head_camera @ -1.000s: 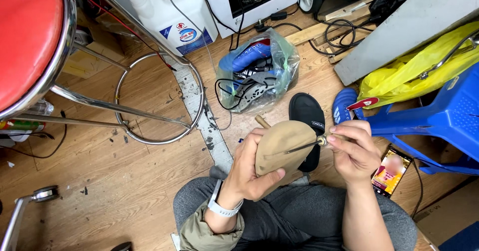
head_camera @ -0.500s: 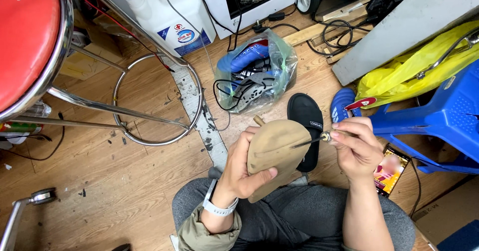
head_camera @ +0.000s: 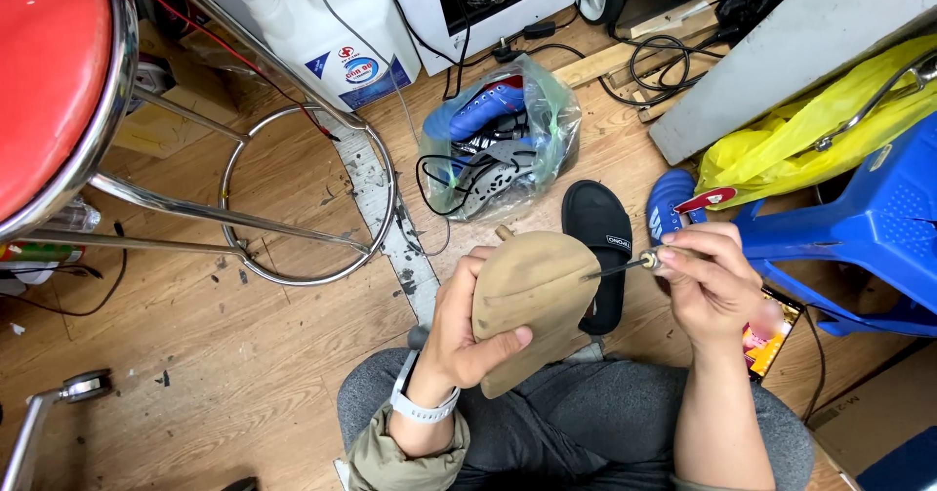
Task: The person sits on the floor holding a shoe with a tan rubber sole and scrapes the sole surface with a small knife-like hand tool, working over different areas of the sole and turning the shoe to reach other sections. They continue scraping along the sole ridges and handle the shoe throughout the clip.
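Two hands work over the lap: the left hand (head_camera: 467,330) has its fingers wrapped round a tan shoe piece (head_camera: 532,301), while the right hand (head_camera: 705,281) has brought its pinched thin awl (head_camera: 625,266) closer, the tip now touching the piece's edge just beside the black sandal (head_camera: 602,247).

We see our left hand (head_camera: 467,330) gripping a tan shoe sole (head_camera: 532,301) above our lap, while our right hand (head_camera: 708,281) pinches a thin awl (head_camera: 625,265) whose tip touches the sole's edge. A black slipper (head_camera: 600,232) lies on the wooden floor (head_camera: 195,354) just beyond.
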